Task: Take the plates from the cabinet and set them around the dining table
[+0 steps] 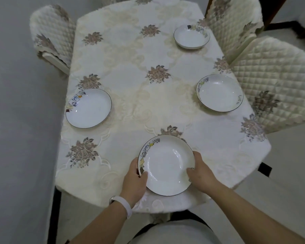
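Note:
A white plate with a dark rim and small drawings [165, 164] is at the near edge of the dining table [130, 71]. My left hand [135, 178] grips its left rim and my right hand [201, 173] grips its right rim. Three matching plates lie flat on the cream floral tablecloth: the left plate [88, 108] by the left edge, the right plate [219, 92] by the right edge, and the far plate [191, 36] at the back right. I cannot tell whether the near plate rests fully on the cloth.
Quilted cream chairs stand around the table: one chair [51, 37] at the far left, one chair [234, 23] at the far right, one chair [275, 81] at the right. A pale wall runs close along the left side.

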Demonstrator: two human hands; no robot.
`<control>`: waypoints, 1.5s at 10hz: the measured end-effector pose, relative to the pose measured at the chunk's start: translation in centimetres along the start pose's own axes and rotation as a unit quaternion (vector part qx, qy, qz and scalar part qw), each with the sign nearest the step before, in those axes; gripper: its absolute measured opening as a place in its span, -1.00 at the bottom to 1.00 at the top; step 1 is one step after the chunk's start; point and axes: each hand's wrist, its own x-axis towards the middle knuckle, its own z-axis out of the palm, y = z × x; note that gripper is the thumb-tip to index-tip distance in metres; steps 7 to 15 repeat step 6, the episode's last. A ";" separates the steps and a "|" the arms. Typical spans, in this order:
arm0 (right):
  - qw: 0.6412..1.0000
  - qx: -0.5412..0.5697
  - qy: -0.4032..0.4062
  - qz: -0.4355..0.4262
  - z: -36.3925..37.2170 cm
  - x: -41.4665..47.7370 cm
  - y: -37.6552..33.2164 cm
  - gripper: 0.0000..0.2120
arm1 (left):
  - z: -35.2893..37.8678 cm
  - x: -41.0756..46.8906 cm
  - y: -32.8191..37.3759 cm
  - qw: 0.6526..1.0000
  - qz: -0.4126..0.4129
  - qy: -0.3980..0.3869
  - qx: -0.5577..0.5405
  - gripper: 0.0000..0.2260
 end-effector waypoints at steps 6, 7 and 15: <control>1.000 0.012 0.020 0.001 -0.8 1.4 1.3 -0.53 | 0.6 2.5 -0.5 0.999 0.004 0.038 0.008 -0.64; 1.000 0.012 0.020 0.001 -0.8 1.4 1.3 -0.53 | 0.6 2.5 -0.5 0.999 0.004 0.038 0.008 -0.64; 1.000 0.012 0.020 0.001 -0.8 1.4 1.3 -0.53 | 0.6 2.5 -0.5 0.999 0.004 0.038 0.008 -0.64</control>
